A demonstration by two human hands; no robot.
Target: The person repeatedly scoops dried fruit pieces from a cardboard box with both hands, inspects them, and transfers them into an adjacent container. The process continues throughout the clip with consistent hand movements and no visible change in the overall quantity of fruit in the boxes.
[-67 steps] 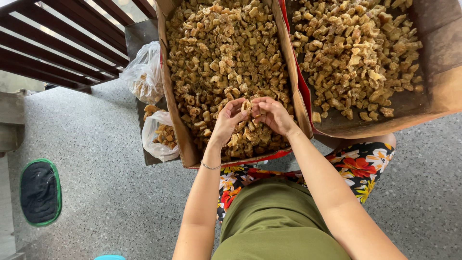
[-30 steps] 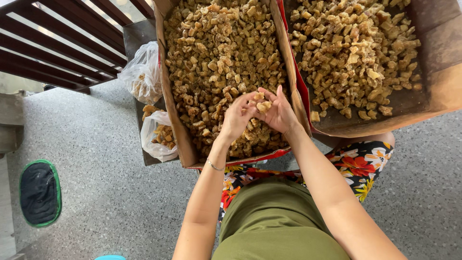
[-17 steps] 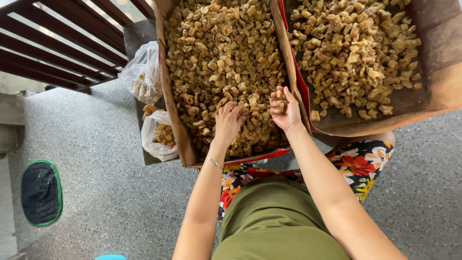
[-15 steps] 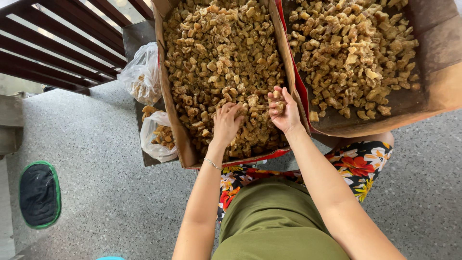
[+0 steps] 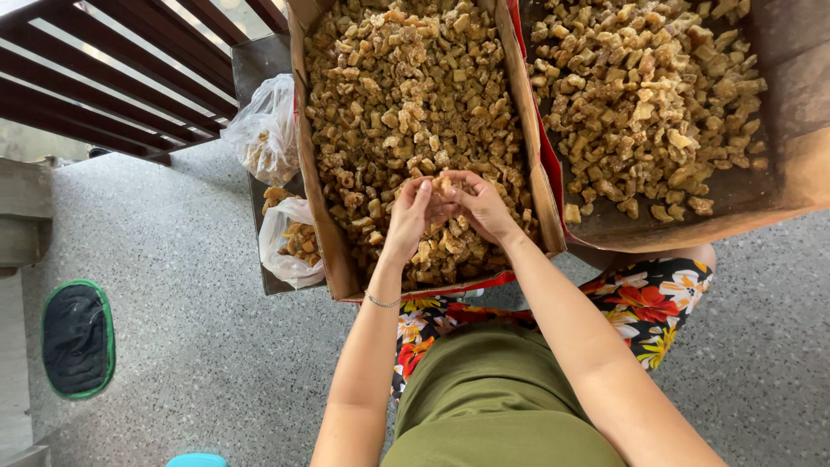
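Both hands meet over the near end of the left cardboard box, pinching one small tan piece.

Your left hand [image 5: 406, 218] and right hand [image 5: 480, 206] touch at the fingertips; the grip is closed together on a tan piece [image 5: 443, 183] held between them. Directly below the grip lies the heap of tan chunks [image 5: 406, 95] in the left cardboard box [image 5: 313, 199]. Right of the grip sits a second box [image 5: 778, 199]; left of it, two plastic bags [image 5: 290, 242].
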